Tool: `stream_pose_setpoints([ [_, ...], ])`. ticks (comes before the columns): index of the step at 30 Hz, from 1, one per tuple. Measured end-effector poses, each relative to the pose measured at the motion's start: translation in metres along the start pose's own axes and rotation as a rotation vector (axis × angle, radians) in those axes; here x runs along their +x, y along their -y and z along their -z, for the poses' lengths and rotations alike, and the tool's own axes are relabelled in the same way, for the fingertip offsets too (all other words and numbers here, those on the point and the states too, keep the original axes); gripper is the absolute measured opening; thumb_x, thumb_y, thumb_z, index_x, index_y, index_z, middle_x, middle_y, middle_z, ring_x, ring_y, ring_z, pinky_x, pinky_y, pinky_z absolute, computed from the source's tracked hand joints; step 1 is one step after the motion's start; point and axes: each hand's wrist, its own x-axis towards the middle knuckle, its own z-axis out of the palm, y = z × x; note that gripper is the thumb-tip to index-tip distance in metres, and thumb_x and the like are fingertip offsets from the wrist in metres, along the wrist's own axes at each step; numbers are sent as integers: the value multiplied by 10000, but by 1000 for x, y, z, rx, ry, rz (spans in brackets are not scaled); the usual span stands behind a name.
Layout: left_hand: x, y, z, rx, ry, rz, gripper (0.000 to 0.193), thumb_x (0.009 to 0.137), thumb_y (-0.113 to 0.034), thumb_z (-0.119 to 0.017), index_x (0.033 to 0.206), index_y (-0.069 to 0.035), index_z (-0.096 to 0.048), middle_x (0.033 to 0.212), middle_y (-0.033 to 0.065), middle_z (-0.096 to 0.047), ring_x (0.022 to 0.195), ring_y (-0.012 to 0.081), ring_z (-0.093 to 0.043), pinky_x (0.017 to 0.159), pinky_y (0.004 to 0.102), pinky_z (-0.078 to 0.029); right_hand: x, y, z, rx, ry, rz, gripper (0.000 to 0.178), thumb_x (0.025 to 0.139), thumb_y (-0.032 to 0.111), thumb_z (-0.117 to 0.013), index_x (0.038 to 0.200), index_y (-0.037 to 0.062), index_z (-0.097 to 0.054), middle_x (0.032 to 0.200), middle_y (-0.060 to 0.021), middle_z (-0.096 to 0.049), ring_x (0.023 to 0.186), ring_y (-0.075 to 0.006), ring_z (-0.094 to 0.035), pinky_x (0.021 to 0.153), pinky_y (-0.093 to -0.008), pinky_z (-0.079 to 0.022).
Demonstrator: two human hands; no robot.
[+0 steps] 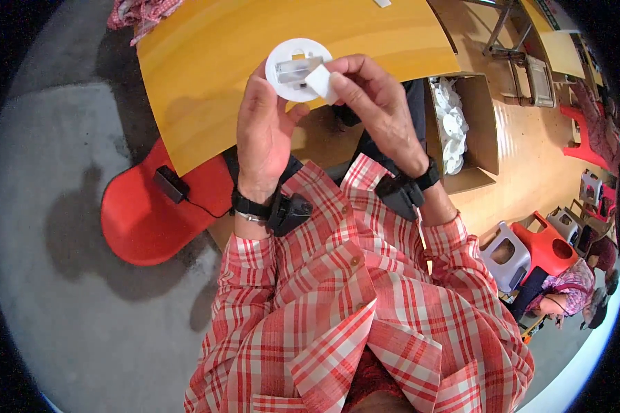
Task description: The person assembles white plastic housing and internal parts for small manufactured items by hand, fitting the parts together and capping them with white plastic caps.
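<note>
My left hand (263,131) grips a round white plastic disc (286,88) by its left edge, the thumb on the near side. An oblong recess (297,70) on the disc's upturned face looks like a battery compartment. Between thumb and fingers, my right hand (382,103) pinches a small flat white piece (319,82). That piece overlaps the disc's right side and hides part of the recess. Whether it touches the disc, I cannot tell. Both hands are raised above the near edge of the yellow table (220,76).
Right of the table stands an open cardboard box (481,117) with several white round parts (453,127). A red seat (145,220) at the left bears a black box (171,184) with a cord. Farther right are stools (544,244) and another person (572,289). Pink cloth (141,15) lies at the far left corner.
</note>
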Motion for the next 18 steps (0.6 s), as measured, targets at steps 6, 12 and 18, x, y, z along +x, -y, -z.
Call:
stream_pose_setpoints([
  [6,1,-4,-5,-87,60,31,598,917,-521,-362,1336,-96,-334,1286,120,-434,1180,242,-448,921,417,-440,-12,-6,-17,-18,-43,-14,182,899,115,-549,1032,-6,-576,918,-41,-587,849,-92,-562,748,-221,-478],
  [12,1,-2,5,-24,82,21,592,933,-486,-354,1337,-55,-320,1269,144,-452,1151,256,-488,907,418,-471,-3,-9,-1,-336,-38,133,134,838,65,-601,964,36,-635,892,-73,-602,812,-147,-583,701,-255,-469],
  [18,-1,-6,-2,7,71,61,576,948,-452,-341,1334,-26,-318,1267,137,-458,1135,250,-504,907,389,-484,13,15,0,-509,-100,270,126,782,85,-650,892,27,-627,768,-105,-613,680,-221,-614,622,-307,-490],
])
